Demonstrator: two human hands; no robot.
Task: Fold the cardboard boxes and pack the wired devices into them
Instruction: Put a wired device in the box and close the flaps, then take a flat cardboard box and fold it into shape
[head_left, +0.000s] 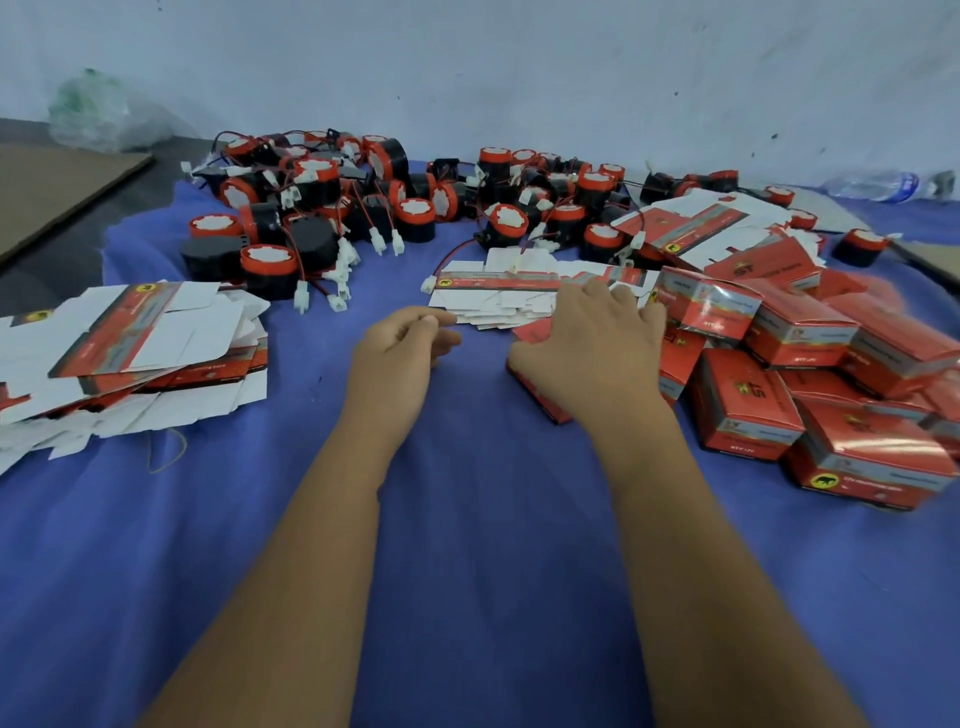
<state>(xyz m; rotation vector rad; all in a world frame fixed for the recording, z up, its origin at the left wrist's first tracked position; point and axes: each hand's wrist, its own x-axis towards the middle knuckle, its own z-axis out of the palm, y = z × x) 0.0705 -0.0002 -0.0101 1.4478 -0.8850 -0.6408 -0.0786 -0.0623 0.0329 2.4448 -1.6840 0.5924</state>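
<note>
My right hand (587, 343) lies spread, fingers straight, on a red folded cardboard box (540, 395) just left of the packed red boxes (810, 374), likely pushing it aside. My left hand (400, 348) is loosely curled, empty (blanks (498, 296) and black-and-red wired devices (332, 208) lie beyond).

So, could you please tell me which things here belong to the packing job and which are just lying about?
Job:
- wired devices
- flat box blanks, more under the right hand
- folded red boxes
- left hand

Lying about:
- plastic bottle
- plastic bag
- brown cardboard sheet
- rubber band
</note>
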